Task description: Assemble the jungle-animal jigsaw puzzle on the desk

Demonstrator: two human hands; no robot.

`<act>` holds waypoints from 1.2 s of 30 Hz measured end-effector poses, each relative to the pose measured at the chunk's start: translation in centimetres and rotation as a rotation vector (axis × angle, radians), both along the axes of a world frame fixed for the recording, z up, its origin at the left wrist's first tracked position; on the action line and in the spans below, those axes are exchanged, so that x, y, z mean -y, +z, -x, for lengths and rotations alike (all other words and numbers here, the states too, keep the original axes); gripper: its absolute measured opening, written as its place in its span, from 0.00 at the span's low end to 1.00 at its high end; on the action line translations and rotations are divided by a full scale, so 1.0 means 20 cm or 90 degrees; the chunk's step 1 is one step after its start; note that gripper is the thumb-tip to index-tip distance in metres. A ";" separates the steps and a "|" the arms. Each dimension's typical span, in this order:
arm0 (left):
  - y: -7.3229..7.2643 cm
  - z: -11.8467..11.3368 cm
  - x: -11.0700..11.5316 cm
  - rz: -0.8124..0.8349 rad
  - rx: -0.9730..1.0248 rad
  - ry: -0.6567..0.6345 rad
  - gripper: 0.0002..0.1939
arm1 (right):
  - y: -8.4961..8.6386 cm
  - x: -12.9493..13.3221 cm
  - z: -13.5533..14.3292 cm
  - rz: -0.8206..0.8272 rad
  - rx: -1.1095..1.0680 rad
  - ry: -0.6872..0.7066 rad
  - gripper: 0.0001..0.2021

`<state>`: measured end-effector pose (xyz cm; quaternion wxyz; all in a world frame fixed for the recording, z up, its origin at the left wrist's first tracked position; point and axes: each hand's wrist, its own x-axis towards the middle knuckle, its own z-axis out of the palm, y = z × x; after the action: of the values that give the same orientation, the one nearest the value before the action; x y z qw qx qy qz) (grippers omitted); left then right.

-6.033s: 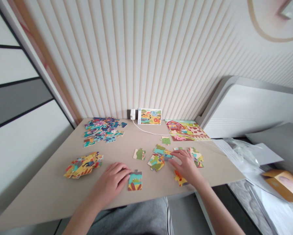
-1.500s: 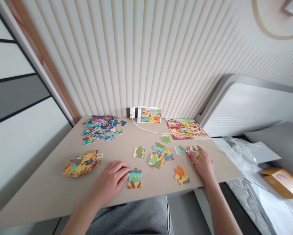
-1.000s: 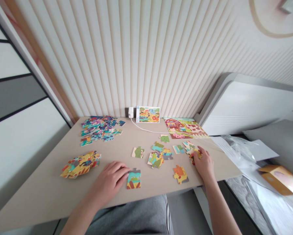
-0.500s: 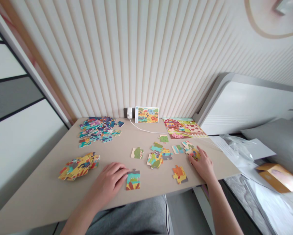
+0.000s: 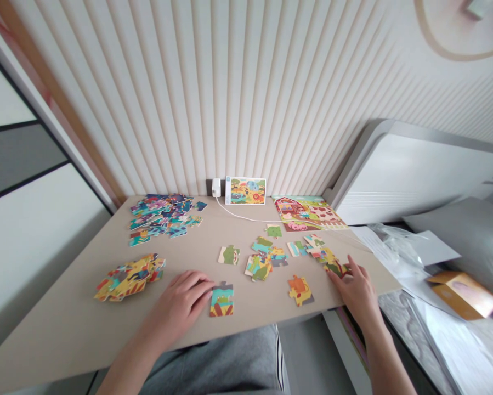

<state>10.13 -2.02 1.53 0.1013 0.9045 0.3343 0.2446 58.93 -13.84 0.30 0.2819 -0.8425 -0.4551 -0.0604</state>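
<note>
My left hand [image 5: 186, 299] lies on the table with its fingers loosely stretched. Its fingertips reach the left edge of a puzzle piece [image 5: 222, 300] showing a green crocodile on blue water. Over at the right, my right hand [image 5: 356, 288] has thumb and index finger spread at the edge of a yellow and dark green puzzle piece [image 5: 335, 265]. That piece lies on the table among a small cluster, near a blue and green piece [image 5: 297, 248]. Between the hands are an orange and yellow piece [image 5: 300, 291], overlapping green pieces [image 5: 258, 266] and a green bush piece [image 5: 228, 254].
A yellow pile of pieces [image 5: 131, 277] and a blue-purple pile [image 5: 164, 214] lie left. Against the wall stands a picture card [image 5: 246, 191] beside a white charger [image 5: 216, 187], whose cable crosses a farm puzzle [image 5: 307, 213]. A bed with an orange box [image 5: 462, 293] borders the table's right.
My right hand has slid right and its fingers have spread, uncovering more of the pieces there. My left hand stays beside the crocodile piece. The view has shifted slightly.
</note>
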 end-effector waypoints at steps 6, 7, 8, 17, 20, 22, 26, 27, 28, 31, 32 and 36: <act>0.00 0.00 0.00 0.025 -0.005 0.011 0.13 | 0.02 0.05 -0.07 -0.154 -0.034 -0.079 0.37; 0.00 0.00 0.00 0.028 -0.008 0.010 0.13 | 0.03 0.05 -0.08 -0.169 -0.040 -0.091 0.36; -0.01 0.00 0.00 0.030 -0.011 0.008 0.13 | 0.03 0.05 -0.08 -0.187 -0.054 -0.100 0.35; -0.02 0.01 -0.01 0.019 -0.011 0.004 0.13 | 0.07 -0.02 0.06 -0.443 -0.572 0.010 0.23; -0.01 0.01 0.00 0.030 -0.011 0.006 0.13 | 0.07 -0.03 0.09 -0.452 -0.659 0.036 0.23; -0.01 0.01 0.00 0.037 -0.012 0.006 0.13 | 0.07 -0.04 0.10 -0.432 -0.685 0.054 0.28; 0.00 0.00 0.00 0.044 -0.015 0.005 0.13 | 0.07 -0.05 0.14 -0.397 -0.678 0.080 0.32; 0.00 0.00 0.00 0.044 -0.015 0.005 0.13 | 0.07 -0.05 0.14 -0.394 -0.672 0.078 0.32; 0.00 0.00 0.00 0.045 -0.014 0.004 0.13 | 0.07 -0.06 0.15 -0.392 -0.666 0.075 0.32; 0.00 0.00 0.00 0.047 -0.013 0.004 0.14 | 0.07 -0.07 0.16 -0.379 -0.655 0.061 0.32; 0.00 0.00 0.00 0.047 -0.012 0.004 0.14 | 0.08 -0.07 0.16 -0.373 -0.645 0.057 0.32; 0.00 0.00 0.00 0.043 -0.006 0.006 0.13 | 0.09 -0.05 0.11 -0.323 -0.507 0.015 0.31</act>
<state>10.09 -2.10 1.54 0.1290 0.9003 0.3468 0.2291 56.74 -12.94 2.16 0.6324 -0.6993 -0.2915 0.1613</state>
